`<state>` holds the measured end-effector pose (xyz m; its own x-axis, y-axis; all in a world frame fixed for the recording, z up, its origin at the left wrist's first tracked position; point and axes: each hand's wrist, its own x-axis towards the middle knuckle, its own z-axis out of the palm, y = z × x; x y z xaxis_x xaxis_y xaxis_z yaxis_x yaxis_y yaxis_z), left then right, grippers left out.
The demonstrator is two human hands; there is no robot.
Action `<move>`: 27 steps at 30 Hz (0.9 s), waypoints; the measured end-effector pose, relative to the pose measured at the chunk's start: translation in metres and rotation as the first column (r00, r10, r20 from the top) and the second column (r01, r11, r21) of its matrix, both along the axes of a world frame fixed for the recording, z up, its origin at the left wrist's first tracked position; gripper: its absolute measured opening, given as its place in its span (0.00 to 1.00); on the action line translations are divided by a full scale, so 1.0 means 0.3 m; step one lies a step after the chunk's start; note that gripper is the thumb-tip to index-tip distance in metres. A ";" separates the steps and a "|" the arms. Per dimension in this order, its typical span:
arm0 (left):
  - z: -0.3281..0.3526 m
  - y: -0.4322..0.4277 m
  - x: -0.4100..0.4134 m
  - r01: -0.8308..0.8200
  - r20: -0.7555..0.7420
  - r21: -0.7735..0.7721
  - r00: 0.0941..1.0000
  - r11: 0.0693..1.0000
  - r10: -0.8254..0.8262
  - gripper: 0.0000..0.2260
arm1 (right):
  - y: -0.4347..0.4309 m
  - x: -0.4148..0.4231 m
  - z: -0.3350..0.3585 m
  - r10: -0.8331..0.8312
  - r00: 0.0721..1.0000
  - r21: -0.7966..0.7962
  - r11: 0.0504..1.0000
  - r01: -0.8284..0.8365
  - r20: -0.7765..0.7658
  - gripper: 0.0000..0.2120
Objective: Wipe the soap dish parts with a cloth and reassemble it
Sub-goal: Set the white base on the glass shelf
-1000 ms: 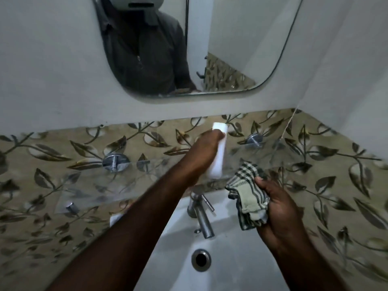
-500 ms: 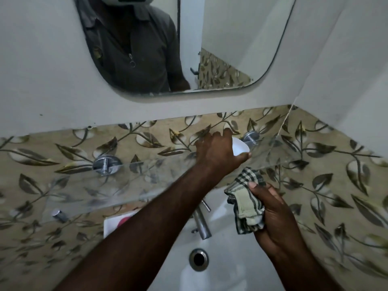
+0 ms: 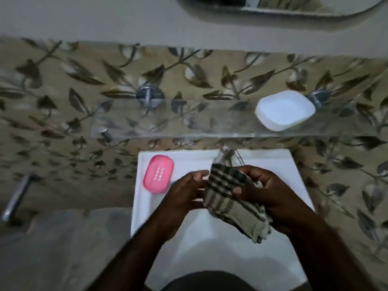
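The white soap dish base (image 3: 285,110) rests on the glass shelf (image 3: 189,122) at its right end, with no hand on it. The pink slotted insert (image 3: 158,174) lies on the back left corner of the white washbasin (image 3: 273,160). Over the basin, both hands hold a checked cloth (image 3: 231,198). My right hand (image 3: 270,193) grips its right side with the thumb on top. My left hand (image 3: 184,193) pinches its left edge.
The tap (image 3: 228,156) stands behind the cloth, mostly hidden. Chrome shelf brackets (image 3: 149,97) fix the glass shelf to the leaf-patterned tiled wall. A metal handle (image 3: 15,196) sticks out at the far left. The mirror's lower edge (image 3: 315,7) is at the top.
My left hand set the white base down on the glass shelf and came back to the cloth. The view tilted down toward the basin, bringing the pink insert into sight.
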<state>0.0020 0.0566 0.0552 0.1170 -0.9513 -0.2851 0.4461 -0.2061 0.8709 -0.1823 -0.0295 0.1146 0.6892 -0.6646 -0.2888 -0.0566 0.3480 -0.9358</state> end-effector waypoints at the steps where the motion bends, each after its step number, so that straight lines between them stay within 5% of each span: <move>1: -0.033 0.014 0.022 0.088 -0.069 0.037 0.994 0.995 -0.085 0.16 | -0.001 0.029 -0.030 0.030 0.998 0.037 0.999 -0.028 -0.047 0.16; 5: -0.146 0.058 0.108 -0.085 0.149 0.207 0.987 0.975 0.055 0.06 | 0.012 0.144 -0.164 0.123 0.952 0.117 0.989 -0.094 -0.280 0.10; 8: -0.181 0.049 0.159 -0.222 0.168 0.258 0.969 0.940 0.183 0.04 | 0.013 0.159 -0.216 0.136 0.950 0.222 0.972 -0.074 -0.280 0.09; 14: -0.202 0.032 0.147 0.200 -0.009 0.271 0.979 0.942 -0.205 0.17 | 0.020 0.183 -0.254 0.158 0.977 0.347 0.933 -0.101 -0.141 0.19; 17: -0.213 0.008 0.112 -0.033 0.090 0.227 0.996 0.973 0.013 0.14 | 0.017 0.197 -0.263 0.046 0.993 0.334 0.943 -0.006 -0.113 0.26; 20: -0.208 -0.022 0.102 -0.207 0.109 0.133 0.975 0.969 0.193 0.11 | 0.048 0.214 -0.284 -0.038 0.998 0.413 0.911 0.015 0.047 0.19; 22: -0.201 -0.032 0.103 -0.214 0.236 0.101 0.954 0.972 0.186 0.08 | 0.069 0.225 -0.314 -0.115 0.993 0.467 0.879 0.098 0.008 0.14; 25: -0.208 -0.041 0.139 -0.227 0.537 0.089 0.831 0.970 0.145 0.05 | 0.072 0.252 -0.360 -0.179 0.979 0.445 0.872 0.202 -0.094 0.13; 27: -0.229 -0.049 0.209 -0.355 0.769 0.012 0.600 0.935 0.218 0.06 | 0.063 0.276 -0.369 -0.167 0.983 0.396 0.899 0.186 -0.082 0.18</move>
